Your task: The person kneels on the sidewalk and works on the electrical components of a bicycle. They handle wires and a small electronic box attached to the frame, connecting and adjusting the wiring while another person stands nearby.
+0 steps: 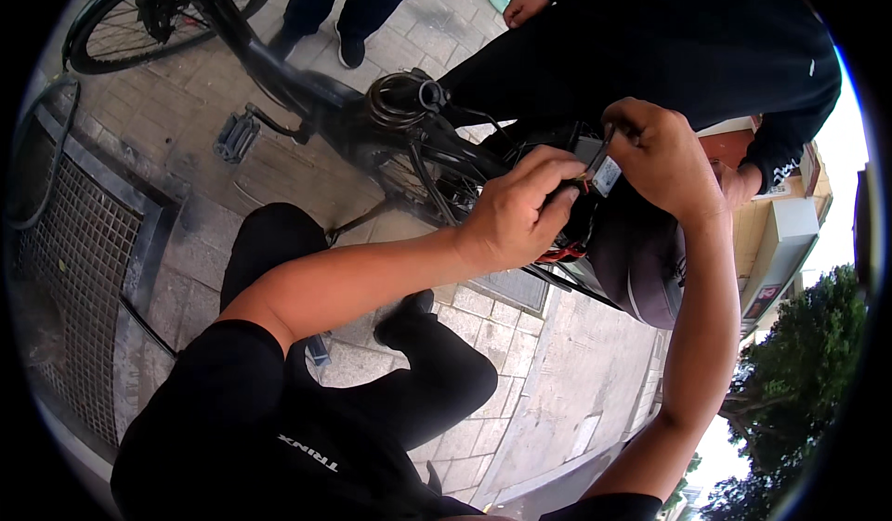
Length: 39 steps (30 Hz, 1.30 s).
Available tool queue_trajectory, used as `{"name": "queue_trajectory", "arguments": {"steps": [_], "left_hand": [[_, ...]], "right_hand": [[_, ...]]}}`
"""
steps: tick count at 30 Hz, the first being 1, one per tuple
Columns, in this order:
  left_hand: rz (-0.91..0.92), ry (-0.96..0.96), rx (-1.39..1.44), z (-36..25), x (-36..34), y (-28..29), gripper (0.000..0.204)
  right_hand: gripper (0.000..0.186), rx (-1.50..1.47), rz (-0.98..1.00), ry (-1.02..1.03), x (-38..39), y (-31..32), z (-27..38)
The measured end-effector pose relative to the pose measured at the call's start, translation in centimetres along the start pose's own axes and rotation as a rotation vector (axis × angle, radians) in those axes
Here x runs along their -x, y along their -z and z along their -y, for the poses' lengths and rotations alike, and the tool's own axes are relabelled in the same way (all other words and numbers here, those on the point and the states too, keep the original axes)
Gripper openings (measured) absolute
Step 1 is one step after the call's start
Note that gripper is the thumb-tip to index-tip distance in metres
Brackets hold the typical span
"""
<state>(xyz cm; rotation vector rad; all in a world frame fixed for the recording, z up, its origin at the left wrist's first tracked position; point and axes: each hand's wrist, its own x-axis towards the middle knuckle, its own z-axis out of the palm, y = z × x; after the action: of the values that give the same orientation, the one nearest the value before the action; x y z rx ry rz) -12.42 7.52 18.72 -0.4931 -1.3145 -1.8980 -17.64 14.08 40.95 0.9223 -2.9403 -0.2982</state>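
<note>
My left hand (518, 207) is closed in a pinch, with thin coloured wire (584, 180) at its fingertips. Close by, my right hand (662, 157) is closed around a slim dark tool (601, 154) that slants down toward the wire. Its kind is hard to make out. Just behind the fingertips is a silver box with a pale label (609, 176), partly covered by my hands. Red wires (563, 254) hang below my left hand. All of this is at the rear of a black bicycle (330, 94), whose seat tube stands bare with a coiled cable (395, 101) around it.
A person in dark clothes (641, 38) stands right beyond my hands, and another person's legs (362, 10) are at the far side. A dark rounded bag (641, 270) lies below my right hand. A metal floor grate (79, 242) is at left; paving (478, 335) lies beneath.
</note>
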Motion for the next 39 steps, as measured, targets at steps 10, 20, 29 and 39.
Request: {"name": "queue_trajectory", "arguments": {"steps": [10,20,29,39], "left_hand": [[-0.069,-0.082,-0.24,-1.4,1.0,-0.7,0.048],[-0.005,0.038,-0.277,-2.7,2.2,-1.0,0.074],[-0.017,0.046,-0.168,-2.4,2.9,-0.8,0.073],[-0.11,0.165,-0.06,0.1,2.8,2.2,0.044]], "right_hand": [[0.02,0.26,0.11,-0.085,-3.4,-2.0,1.1],[0.024,0.3,0.027,-0.111,-2.5,-0.4,2.4],[0.029,0.078,0.3,-0.264,-2.8,-1.8,-0.4],[0.03,0.268,-0.057,-0.141,0.4,-1.0,-0.5]]}}
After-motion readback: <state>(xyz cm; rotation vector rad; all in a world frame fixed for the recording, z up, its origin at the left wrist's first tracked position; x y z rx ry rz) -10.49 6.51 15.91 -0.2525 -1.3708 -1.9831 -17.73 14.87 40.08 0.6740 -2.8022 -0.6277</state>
